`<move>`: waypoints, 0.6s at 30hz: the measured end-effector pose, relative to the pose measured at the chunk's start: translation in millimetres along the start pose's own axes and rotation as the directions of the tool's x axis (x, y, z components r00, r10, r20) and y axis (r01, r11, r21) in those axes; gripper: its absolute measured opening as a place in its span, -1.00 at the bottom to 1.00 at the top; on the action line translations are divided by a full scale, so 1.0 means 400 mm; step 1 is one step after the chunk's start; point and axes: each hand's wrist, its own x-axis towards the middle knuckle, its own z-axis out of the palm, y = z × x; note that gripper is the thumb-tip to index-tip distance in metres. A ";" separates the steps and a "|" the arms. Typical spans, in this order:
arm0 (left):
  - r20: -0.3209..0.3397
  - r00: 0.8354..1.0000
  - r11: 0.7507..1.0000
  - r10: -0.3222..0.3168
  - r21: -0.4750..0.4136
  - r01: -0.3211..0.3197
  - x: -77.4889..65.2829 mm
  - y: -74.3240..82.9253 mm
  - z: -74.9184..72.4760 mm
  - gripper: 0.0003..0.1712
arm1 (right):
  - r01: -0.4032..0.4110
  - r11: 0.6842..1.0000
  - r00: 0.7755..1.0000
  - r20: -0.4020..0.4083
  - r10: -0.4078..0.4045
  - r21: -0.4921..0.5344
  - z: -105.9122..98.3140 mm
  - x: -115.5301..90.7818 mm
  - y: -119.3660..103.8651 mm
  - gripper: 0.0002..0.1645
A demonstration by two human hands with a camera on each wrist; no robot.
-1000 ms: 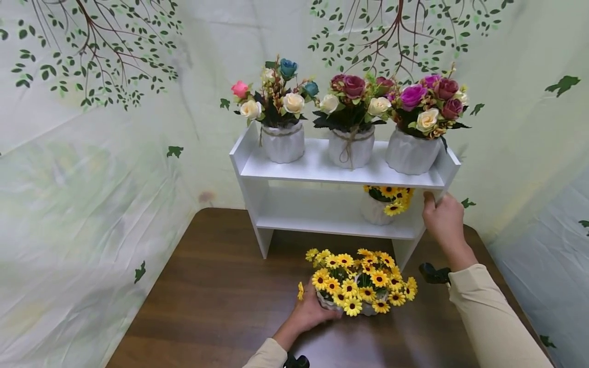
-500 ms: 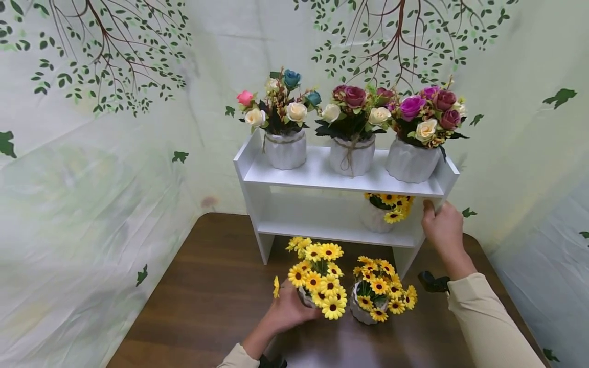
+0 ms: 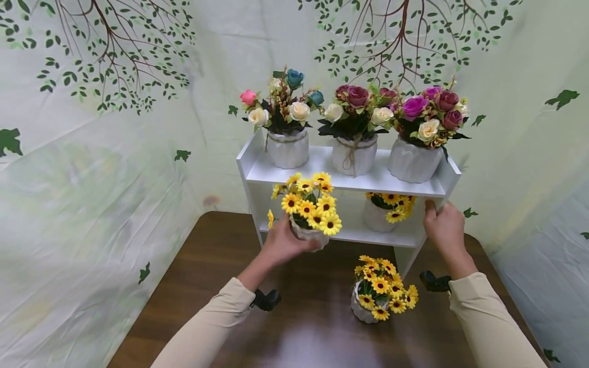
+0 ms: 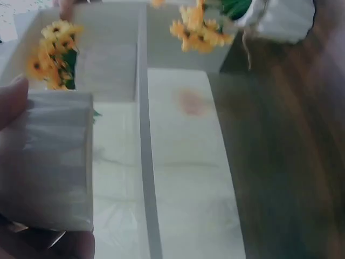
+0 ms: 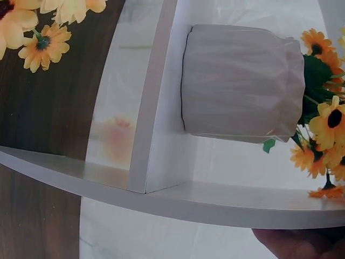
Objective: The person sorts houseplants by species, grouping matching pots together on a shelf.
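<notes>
My left hand [image 3: 281, 244] grips a whitish flowerpot [image 3: 313, 238] of yellow sunflower-like blooms, raised above the table in front of the shelf's lower tier. The left wrist view shows that pot [image 4: 48, 156] from its side, fingers curled round it. My right hand [image 3: 445, 227] holds the right side panel of the white two-tier shelf [image 3: 347, 182], thumb at its front edge. A similar potted plant [image 3: 377, 216] stands on the lower tier at the right, its pot [image 5: 242, 83] upright on the board. Another yellow-flowered pot [image 3: 363, 306] stands on the table below.
Along the top tier stand three whitish pots of roses: a left pot [image 3: 288, 149], a middle pot [image 3: 354, 156] and a right pot [image 3: 415, 161]. The shelf rests on a brown wooden table [image 3: 193, 286]. A leaf-printed cloth backdrop [image 3: 216, 66] hangs behind.
My left hand has carried its flowerpot left, away from the other pot on the table, then up in front of the lower tier. My right hand stays on the side panel.
</notes>
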 end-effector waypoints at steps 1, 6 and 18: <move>-0.004 1.000 1.000 -0.013 0.001 0.013 0.017 0.002 0.001 0.09 | 0.000 1.000 1.000 0.001 0.000 -0.002 -0.001 0.000 0.000 -0.56; -0.023 0.999 0.998 -0.047 -0.042 0.046 0.068 0.004 0.015 -0.04 | 0.009 1.000 1.000 -0.002 -0.009 -0.006 -0.001 0.002 0.003 -0.55; -0.020 0.995 0.994 -0.102 -0.029 0.101 0.119 -0.010 0.085 -0.16 | 0.022 1.000 1.000 -0.002 -0.022 0.001 -0.001 -0.002 0.004 -0.55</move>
